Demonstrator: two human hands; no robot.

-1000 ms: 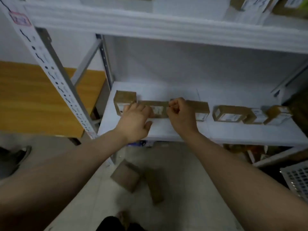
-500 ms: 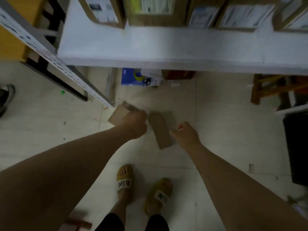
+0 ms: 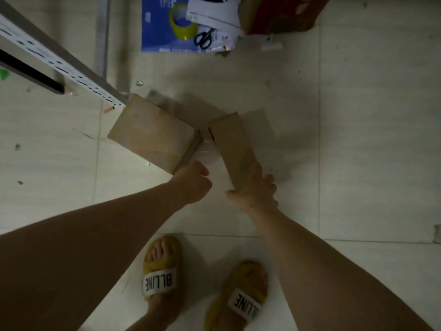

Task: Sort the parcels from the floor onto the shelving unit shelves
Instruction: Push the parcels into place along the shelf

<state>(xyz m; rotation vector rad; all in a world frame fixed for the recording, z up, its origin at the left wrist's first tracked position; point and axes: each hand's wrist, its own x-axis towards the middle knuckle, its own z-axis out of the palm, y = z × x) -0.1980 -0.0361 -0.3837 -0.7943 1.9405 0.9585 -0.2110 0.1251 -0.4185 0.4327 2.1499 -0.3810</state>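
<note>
Currently, right hand (image 3: 255, 191) fingers (image 3: 256, 174) lie spread on the narrow parcel (image 3: 230, 144) (near end). Left hand (image 3: 192, 183) fingers curl against the wide parcel (image 3: 152, 133); grip indeterminate.

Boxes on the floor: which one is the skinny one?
The narrow box, touched by the right hand. The wide box, by the left hand, is far broader.
</note>
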